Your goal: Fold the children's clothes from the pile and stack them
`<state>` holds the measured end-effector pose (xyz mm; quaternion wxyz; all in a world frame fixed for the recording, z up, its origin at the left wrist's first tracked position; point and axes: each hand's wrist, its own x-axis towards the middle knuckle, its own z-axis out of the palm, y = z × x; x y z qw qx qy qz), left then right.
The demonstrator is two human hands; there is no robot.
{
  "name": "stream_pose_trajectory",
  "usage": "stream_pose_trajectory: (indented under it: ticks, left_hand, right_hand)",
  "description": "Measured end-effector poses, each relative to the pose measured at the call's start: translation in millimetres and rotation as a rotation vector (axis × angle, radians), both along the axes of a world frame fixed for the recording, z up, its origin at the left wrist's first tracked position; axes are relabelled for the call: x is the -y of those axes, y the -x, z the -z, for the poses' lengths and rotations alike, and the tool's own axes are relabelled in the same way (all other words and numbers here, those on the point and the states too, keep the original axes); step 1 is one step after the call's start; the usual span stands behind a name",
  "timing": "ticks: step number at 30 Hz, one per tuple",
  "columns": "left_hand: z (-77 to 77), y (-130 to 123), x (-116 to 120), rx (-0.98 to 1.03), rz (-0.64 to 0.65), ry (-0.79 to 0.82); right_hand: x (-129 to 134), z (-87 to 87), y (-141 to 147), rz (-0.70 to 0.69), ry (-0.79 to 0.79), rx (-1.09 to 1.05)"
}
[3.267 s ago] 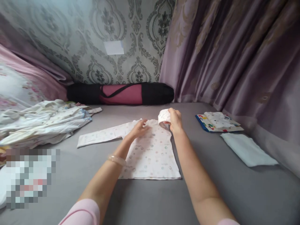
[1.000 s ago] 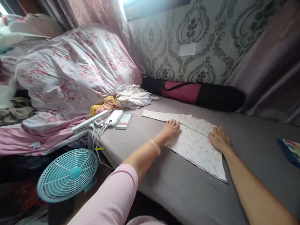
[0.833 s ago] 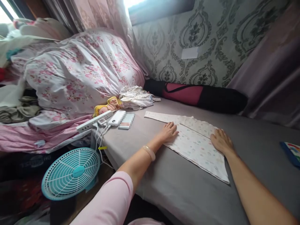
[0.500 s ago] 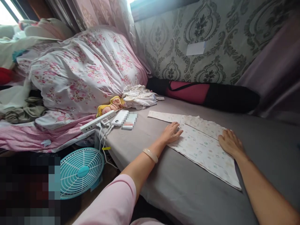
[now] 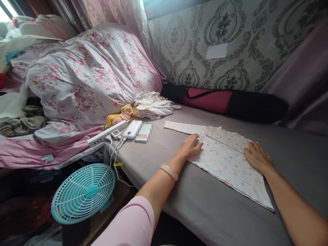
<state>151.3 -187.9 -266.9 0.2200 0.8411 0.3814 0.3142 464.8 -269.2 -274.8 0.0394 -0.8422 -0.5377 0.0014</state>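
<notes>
A small-patterned white garment (image 5: 222,160) lies folded and flat on the grey bed sheet (image 5: 205,212), with one narrow part stretching out to the left and a folded-over layer along its far side. My left hand (image 5: 191,146) rests on the near left edge of the cloth, fingers slightly bent and apart. On the right, my right hand (image 5: 257,157) lies over the far right edge of the garment with its fingers stretched out. Neither hand grips the cloth. A pale bangle (image 5: 169,172) circles my left wrist.
A crumpled heap of patterned cloth (image 5: 153,105) lies beyond the garment. Against the wall is a long black and maroon bag (image 5: 225,100). A power strip (image 5: 107,133), a white power bank (image 5: 132,130) and a yellow cushion (image 5: 120,116) sit left. Below stands a blue fan (image 5: 84,193).
The view has shifted slightly, so the fan shows more fully. Both hands stay in the same places on the garment, which keeps its folded shape.
</notes>
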Motion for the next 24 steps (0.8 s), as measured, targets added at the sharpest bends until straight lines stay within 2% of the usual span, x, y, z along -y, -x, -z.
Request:
stream_pose_trajectory:
  ticks: [14,19,24]
  left_hand:
    - [-4.4,1,2,-0.059,-0.02,0.045]
    - [-13.2,0,0,-0.047,-0.078,0.138]
    - [-23.9,-2,-14,-0.084,-0.158,0.19]
  right_hand:
    - [2,-5.2,8,0.015,-0.005,-0.016]
    - [-1,-1.5,5,0.03,0.008,-0.011]
    - [-5,5.1,-2,0.036,0.004,0.0]
